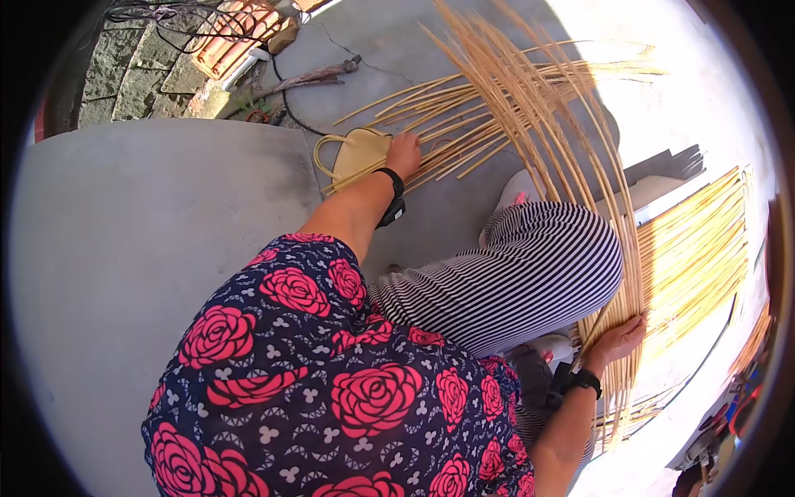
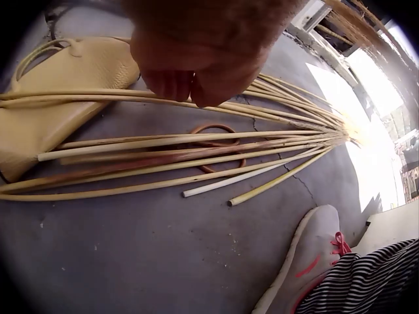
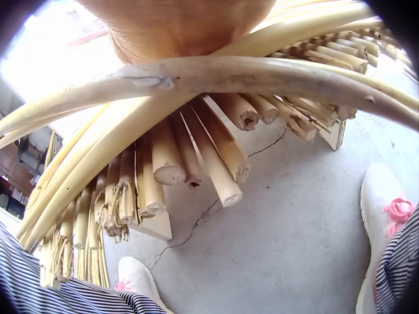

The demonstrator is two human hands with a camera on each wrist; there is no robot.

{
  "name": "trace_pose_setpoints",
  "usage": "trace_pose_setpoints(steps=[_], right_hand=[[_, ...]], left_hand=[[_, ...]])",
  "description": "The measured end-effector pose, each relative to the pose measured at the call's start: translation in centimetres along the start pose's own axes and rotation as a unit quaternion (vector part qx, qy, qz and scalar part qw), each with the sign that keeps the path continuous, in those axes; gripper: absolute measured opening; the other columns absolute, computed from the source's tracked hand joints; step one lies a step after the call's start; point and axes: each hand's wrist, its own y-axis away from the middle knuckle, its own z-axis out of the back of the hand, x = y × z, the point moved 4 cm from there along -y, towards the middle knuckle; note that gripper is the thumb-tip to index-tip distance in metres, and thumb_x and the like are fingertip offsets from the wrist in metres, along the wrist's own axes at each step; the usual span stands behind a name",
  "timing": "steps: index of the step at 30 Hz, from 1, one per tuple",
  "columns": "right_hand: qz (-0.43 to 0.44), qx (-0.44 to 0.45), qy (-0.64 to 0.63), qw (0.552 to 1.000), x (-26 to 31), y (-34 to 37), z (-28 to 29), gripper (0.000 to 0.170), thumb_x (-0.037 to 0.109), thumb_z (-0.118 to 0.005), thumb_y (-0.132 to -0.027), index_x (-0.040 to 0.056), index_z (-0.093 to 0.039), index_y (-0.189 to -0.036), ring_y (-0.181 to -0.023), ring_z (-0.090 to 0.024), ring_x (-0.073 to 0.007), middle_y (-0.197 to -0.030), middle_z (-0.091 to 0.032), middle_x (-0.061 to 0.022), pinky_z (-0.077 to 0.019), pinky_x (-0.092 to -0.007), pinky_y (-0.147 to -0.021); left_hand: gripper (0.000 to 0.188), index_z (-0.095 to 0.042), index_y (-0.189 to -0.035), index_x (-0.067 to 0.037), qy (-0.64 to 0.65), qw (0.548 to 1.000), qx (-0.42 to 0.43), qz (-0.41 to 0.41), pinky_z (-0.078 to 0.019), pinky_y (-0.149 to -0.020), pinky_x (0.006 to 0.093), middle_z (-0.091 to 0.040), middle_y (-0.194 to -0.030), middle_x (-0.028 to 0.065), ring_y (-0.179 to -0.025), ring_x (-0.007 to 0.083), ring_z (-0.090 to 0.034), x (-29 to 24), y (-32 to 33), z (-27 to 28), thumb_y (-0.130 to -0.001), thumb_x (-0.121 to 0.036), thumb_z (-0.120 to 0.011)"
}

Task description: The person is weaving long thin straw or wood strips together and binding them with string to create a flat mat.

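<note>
Long dry stalks fan over the floor, feathery plumes at the upper end of some. The left hand, beside a yellow bag, pinches thin stalks; in the left wrist view the curled fingers of this hand are on a pale stalk above the others. Over by the bent knee, the right hand grips a long upright bundle. In the right wrist view, part of that hand is above crossing stalks, its fingertips hidden; cut stalk ends show underneath.
A row of stalks lies at the right. A flat grey surface fills the left. Roof tiles, black cable and a dry branch are at upper left. A copper-coloured ring lies beneath stalks; white shoes stand nearby.
</note>
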Motion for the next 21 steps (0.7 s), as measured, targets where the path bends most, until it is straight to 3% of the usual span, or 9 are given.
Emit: trace_pose_setpoints(steps=[1,7,10,11,14,17,21], right_hand=[[-0.005,0.003,-0.003,1.0,0.0,0.1,0.0,0.034,0.017,-0.042,-0.099,-0.0075,-0.058,-0.115,-0.106,-0.057,-0.0354,-0.115,-0.061,-0.0233,-0.0437,-0.0382,-0.095],[-0.024,0.01,-0.01,1.0,0.1,0.0,0.0,0.033,0.016,-0.042,-0.099,-0.0079,-0.057,-0.116,-0.106,-0.057,-0.0353,-0.114,-0.061,-0.0236,-0.0445,-0.0387,-0.094],[-0.031,0.014,0.006,0.999,0.1,0.0,0.1,0.032,0.016,-0.043,-0.099,-0.0079,-0.057,-0.116,-0.105,-0.057,-0.035,-0.113,-0.061,-0.0234,-0.0447,-0.039,-0.093],[-0.027,0.011,0.01,1.0,0.1,0.0,0.1,0.032,0.016,-0.043,-0.099,-0.0079,-0.057,-0.115,-0.105,-0.057,-0.0348,-0.113,-0.061,-0.0233,-0.0446,-0.039,-0.093],[-0.021,0.008,0.004,1.0,0.0,0.2,0.1,0.031,0.016,-0.043,-0.099,-0.0077,-0.057,-0.115,-0.104,-0.057,-0.0344,-0.111,-0.061,-0.0226,-0.0442,-0.0394,-0.094],[-0.008,0.004,0.016,1.0,0.0,0.2,0.1,0.03,0.014,-0.044,-0.099,-0.0077,-0.056,-0.115,-0.105,-0.057,-0.034,-0.112,-0.061,-0.0216,-0.0438,-0.0393,-0.094],[0.007,-0.007,0.014,1.0,1.1,0.1,0.5,0.028,0.012,-0.045,-0.098,-0.007,-0.055,-0.117,-0.106,-0.056,-0.0336,-0.115,-0.06,-0.0213,-0.0436,-0.039,-0.095]], left_hand=[[0.019,-0.062,-0.095,-0.006,0.013,0.998,0.053,0.008,-0.0457,-0.081,0.0446,-0.059,-0.097,0.0174,-0.093,0.036,-0.056,0.2,-0.4,-0.6,-0.078,-0.01,-0.056],[0.019,-0.062,-0.098,-0.009,0.017,0.995,0.072,-0.065,-0.0467,-0.084,0.0447,-0.057,-0.105,0.0143,-0.099,0.0338,-0.056,-5.5,2.0,-2.7,-0.08,-0.014,-0.057],[0.022,-0.062,-0.1,-0.012,0.056,0.987,0.044,-0.142,-0.0474,-0.084,0.0451,-0.057,-0.105,0.0142,-0.1,0.0336,-0.057,-7.8,2.2,-4.5,-0.078,-0.013,-0.059],[0.024,-0.061,-0.103,-0.012,0.029,0.99,0.093,-0.1,-0.0481,-0.085,0.0457,-0.057,-0.106,0.0138,-0.102,0.0336,-0.057,-8.5,2.3,-5.4,-0.079,-0.012,-0.059],[0.027,-0.058,-0.108,-0.009,-0.029,0.983,0.158,-0.089,-0.049,-0.084,0.0458,-0.057,-0.107,0.0149,-0.103,0.0337,-0.057,-11.1,2.4,-7.0,-0.081,-0.01,-0.057],[0.024,-0.055,-0.102,-0.002,-0.021,0.993,0.112,-0.031,-0.0473,-0.084,0.0454,-0.055,-0.107,0.0188,-0.103,0.0355,-0.056,-12.5,1.9,-8.0,-0.081,-0.012,-0.058],[0.027,-0.055,-0.112,-0.004,-0.078,0.987,0.129,-0.049,-0.0518,-0.08,0.0441,-0.058,-0.107,0.0178,-0.097,0.0337,-0.062,-13.1,1.4,-7.9,-0.086,-0.01,-0.05]])
